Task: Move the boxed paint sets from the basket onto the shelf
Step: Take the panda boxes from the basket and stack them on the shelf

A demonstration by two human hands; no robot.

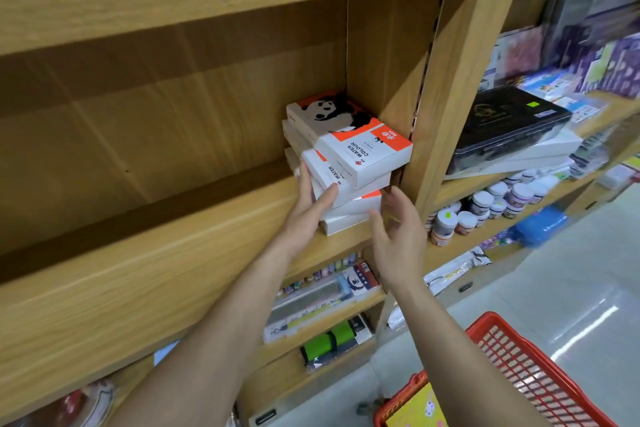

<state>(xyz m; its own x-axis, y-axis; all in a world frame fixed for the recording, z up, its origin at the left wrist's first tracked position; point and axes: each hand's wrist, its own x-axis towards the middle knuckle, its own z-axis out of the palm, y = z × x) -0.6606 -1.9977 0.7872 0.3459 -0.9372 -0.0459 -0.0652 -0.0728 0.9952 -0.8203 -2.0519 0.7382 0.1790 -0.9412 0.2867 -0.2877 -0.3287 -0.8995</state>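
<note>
Only part of the red basket (pixel 533 371) shows, cut off at the lower right corner; its contents are unclear. Right of centre, the boxed paint sets (pixel 349 152) lie flat, unevenly stacked on the wooden shelf (pixel 166 263), long axes slanting upper left to lower right, panda end rearward. The left hand (pixel 308 208) presses straight fingers against the stack's left side; the right hand (pixel 398 236) hangs spread beside it, contact unclear.

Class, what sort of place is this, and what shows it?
Probably an art-supply or stationery shop: boxed watercolour sets stacked on a wooden shelf, small paint jars nearby, and a red shopping basket.
</note>
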